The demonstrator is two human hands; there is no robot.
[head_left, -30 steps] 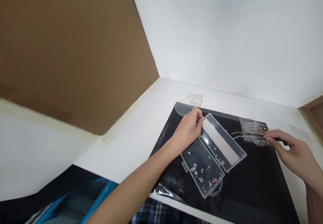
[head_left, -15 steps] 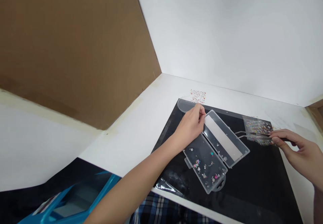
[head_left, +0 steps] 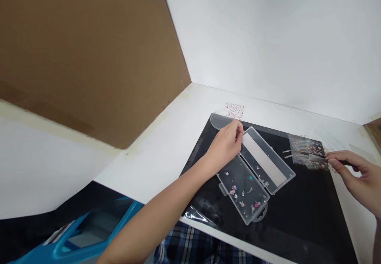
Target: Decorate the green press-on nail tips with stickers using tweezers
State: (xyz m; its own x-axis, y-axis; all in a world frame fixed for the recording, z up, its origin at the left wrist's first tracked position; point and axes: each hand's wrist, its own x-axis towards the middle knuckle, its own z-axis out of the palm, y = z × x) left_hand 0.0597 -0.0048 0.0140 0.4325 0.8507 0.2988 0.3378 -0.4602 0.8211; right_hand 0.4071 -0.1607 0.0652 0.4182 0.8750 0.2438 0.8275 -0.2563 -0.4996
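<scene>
An open clear plastic case [head_left: 266, 161] lies on a black mat [head_left: 303, 212], with small coloured and silvery charms in its near half and a white strip in the other. My left hand [head_left: 226, 143] is closed at the case's far left corner; what its pinched fingers hold is hidden. My right hand [head_left: 353, 174] pinches metal tweezers [head_left: 312, 155], their tips apart and pointing left. Beneath the tweezers is a clear sheet or bag with many coloured dots [head_left: 308, 145], at the mat's right side.
A round clear lid or dish [head_left: 218, 121] and a dotted sticker sheet [head_left: 235, 110] are at the mat's far left corner. A brown panel [head_left: 98, 57] and white walls surround the white table [head_left: 166, 137]. A blue plastic container [head_left: 65, 240] is at lower left.
My right hand and the tweezers have moved slightly right, away from the case. My left hand stays at the case's corner. The view has shifted a little.
</scene>
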